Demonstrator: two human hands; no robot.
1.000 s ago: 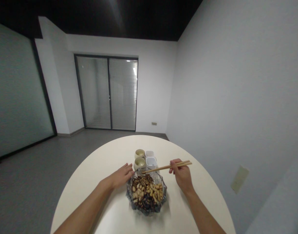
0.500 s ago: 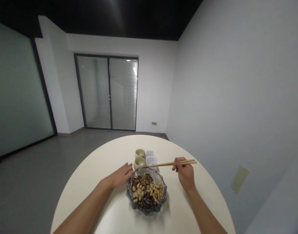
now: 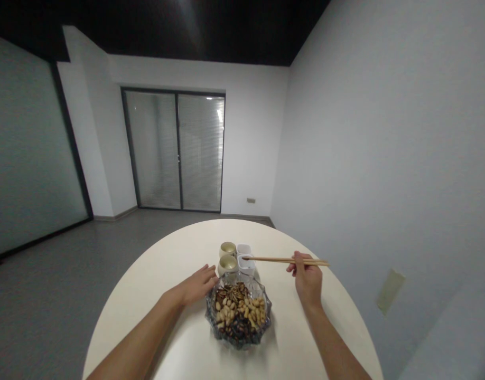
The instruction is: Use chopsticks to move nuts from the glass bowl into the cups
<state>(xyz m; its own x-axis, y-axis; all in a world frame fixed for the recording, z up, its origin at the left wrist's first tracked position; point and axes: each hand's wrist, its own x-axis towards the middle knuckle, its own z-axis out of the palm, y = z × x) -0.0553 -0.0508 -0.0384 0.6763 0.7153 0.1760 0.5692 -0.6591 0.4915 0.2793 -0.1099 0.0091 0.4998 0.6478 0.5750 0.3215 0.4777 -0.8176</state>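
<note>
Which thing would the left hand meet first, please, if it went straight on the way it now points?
Probably the nearer green cup, just ahead of the left hand; the bowl lies so close beside it that I cannot tell whether they touch.

On my feed, the right hand held chopsticks at lower right, tips over a white cup near lower centre.

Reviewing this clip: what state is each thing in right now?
Glass bowl: upright, holding heaped snacks
White cups: upright, open-topped
Greenish cups: upright, open-topped
Chopsticks: gripped, tips over the nearer white cup
Right hand: closed on chopsticks
Left hand: open, at the bowl's rim
Glass door: looks shut
</note>
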